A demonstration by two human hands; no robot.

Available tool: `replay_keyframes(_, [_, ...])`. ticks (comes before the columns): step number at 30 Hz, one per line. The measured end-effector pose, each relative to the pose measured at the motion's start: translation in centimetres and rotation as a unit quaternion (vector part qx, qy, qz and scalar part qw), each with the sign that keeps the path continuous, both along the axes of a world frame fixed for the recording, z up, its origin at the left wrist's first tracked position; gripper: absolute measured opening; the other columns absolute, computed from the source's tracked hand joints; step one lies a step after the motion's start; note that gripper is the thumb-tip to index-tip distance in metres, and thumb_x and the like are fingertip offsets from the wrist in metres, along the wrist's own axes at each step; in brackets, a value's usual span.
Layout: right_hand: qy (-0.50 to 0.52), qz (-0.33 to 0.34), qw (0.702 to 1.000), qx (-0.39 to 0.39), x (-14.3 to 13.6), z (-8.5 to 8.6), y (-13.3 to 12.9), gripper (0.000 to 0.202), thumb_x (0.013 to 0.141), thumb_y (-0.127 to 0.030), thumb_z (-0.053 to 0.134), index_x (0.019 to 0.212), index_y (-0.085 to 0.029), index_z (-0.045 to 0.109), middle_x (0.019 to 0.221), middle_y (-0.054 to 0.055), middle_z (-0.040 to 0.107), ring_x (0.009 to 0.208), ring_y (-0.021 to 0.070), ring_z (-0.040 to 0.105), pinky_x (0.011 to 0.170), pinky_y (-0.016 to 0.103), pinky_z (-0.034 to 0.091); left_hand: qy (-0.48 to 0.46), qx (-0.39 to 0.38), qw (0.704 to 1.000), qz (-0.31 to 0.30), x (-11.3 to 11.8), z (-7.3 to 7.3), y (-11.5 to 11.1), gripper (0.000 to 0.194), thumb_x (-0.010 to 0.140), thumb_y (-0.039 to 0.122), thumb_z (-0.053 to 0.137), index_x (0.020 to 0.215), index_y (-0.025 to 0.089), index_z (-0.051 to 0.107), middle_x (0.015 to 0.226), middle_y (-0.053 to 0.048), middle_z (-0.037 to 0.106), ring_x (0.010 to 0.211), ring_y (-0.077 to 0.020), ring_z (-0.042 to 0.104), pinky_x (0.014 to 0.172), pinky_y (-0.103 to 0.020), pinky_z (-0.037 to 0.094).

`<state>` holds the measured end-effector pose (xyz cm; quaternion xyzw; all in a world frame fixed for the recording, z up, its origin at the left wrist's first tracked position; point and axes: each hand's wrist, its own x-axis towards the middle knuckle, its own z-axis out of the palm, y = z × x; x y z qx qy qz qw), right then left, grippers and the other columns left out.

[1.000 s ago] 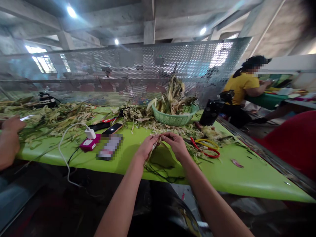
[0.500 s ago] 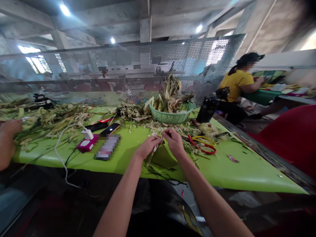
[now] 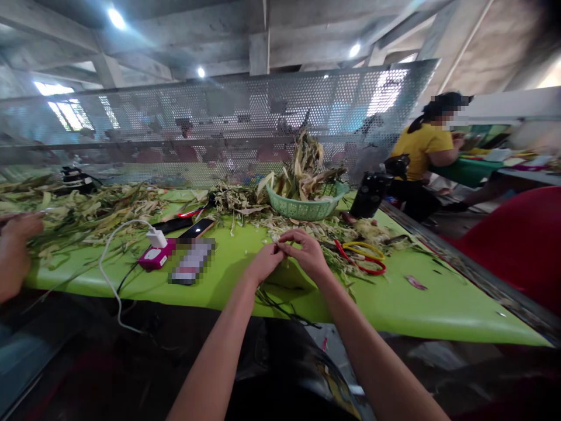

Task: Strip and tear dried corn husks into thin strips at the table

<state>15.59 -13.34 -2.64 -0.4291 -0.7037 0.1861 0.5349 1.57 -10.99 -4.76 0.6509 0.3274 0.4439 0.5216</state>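
Observation:
My left hand [image 3: 264, 265] and my right hand [image 3: 307, 252] meet over the front middle of the green table, fingertips pinched together. What they pinch is small and mostly hidden by the fingers; a tiny pale bit shows just below them. Dark thin strands [image 3: 280, 307] lie at the table edge under my hands. Right of my right hand are red looped handles [image 3: 371, 269] and yellow looped handles [image 3: 363, 248], among shredded dry leaf scraps [image 3: 346, 278]. Beyond my hands stands a light green plastic basket [image 3: 302, 208] heaped with dry husks [image 3: 308, 161].
To the left lie two phones [image 3: 197, 230] [image 3: 191, 263] and a magenta power block [image 3: 153, 255] with a white charger [image 3: 156, 237]. A black bottle [image 3: 370, 193] stands near the basket. Another person's hand [image 3: 17, 234] works at far left; a person in yellow [image 3: 423, 146] sits right.
My hands have drawn closer together, and my right fingers now curl over the left fingertips. The whitish strand that hung below my left hand no longer shows clearly.

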Motion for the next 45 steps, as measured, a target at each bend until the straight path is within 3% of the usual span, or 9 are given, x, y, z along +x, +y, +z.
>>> replay_keyframes(6, [0.091,-0.008,0.994,-0.053,-0.2,-0.4,0.5,0.011,0.072,-0.03,0.066,0.069,-0.02,0.062,0.078,0.004,0.058,0.08,0.0199,0.053,0.076,0.034,0.044,0.01,0.013,0.999,-0.039,0.2,0.1,-0.1,0.019,0.077,0.034,0.06,0.081,0.018,0.069,0.078,-0.003,0.066,0.078,-0.0194,0.055,0.076,-0.028,0.04])
replay_keyframes(11, [0.162,0.002,0.981,-0.104,-0.6,-0.7,0.4,0.02,0.075,-0.038,0.06,0.076,-0.02,0.055,0.067,-0.001,0.05,0.059,0.0129,0.047,0.053,0.025,0.041,-0.019,0.001,0.997,-0.07,0.5,0.1,-0.4,0.017,0.074,0.035,0.066,0.078,0.019,0.068,0.072,-0.003,0.063,0.078,-0.0204,0.054,0.078,-0.028,0.041])
replay_keyframes(15, [0.207,0.005,0.97,-0.128,-0.6,-0.6,0.1,0.024,0.076,-0.042,0.06,0.078,-0.02,0.052,0.064,-0.004,0.046,0.052,0.0094,0.042,0.046,0.021,0.036,0.011,0.03,0.994,-0.104,0.9,-0.3,-0.5,0.022,0.079,0.039,0.06,0.083,0.019,0.068,0.072,-0.002,0.062,0.075,-0.0189,0.054,0.075,-0.027,0.041])
replay_keyframes(20, [0.218,0.013,0.966,-0.138,-0.5,-0.4,0.2,0.023,0.076,-0.041,0.061,0.079,-0.019,0.055,0.065,-0.003,0.05,0.053,0.0096,0.044,0.046,0.021,0.035,0.043,0.039,0.995,-0.087,0.3,-0.2,-0.3,0.031,0.082,0.045,0.055,0.089,0.018,0.068,0.078,-0.003,0.063,0.076,-0.0177,0.054,0.072,-0.026,0.04])
replay_keyframes(26, [0.168,0.04,0.977,-0.126,-0.2,-0.4,0.5,0.023,0.072,-0.039,0.068,0.078,-0.018,0.067,0.071,0.001,0.062,0.066,0.0145,0.054,0.06,0.026,0.043,0.059,0.0,0.997,-0.057,-0.1,-0.1,0.0,0.044,0.082,0.049,0.055,0.105,0.015,0.065,0.087,-0.004,0.066,0.08,-0.0191,0.055,0.076,-0.03,0.041])
replay_keyframes(34, [0.169,0.02,0.981,-0.097,-0.2,-0.9,0.7,0.014,0.07,-0.03,0.068,0.068,-0.019,0.06,0.064,-0.002,0.055,0.061,0.0129,0.05,0.056,0.024,0.04,0.052,0.052,0.993,-0.097,0.5,0.0,-0.1,0.039,0.083,0.044,0.056,0.109,0.017,0.065,0.107,-0.007,0.067,0.1,-0.024,0.056,0.093,-0.035,0.039])
replay_keyframes(45, [0.247,0.008,0.961,-0.127,-0.3,-0.7,0.3,0.021,0.067,-0.034,0.069,0.067,-0.019,0.054,0.061,-0.005,0.047,0.053,0.0093,0.04,0.047,0.022,0.032,0.048,-0.001,0.992,-0.121,1.2,-0.8,-0.6,0.02,0.075,0.035,0.067,0.088,0.019,0.068,0.081,-0.002,0.064,0.078,-0.0174,0.054,0.077,-0.027,0.041])
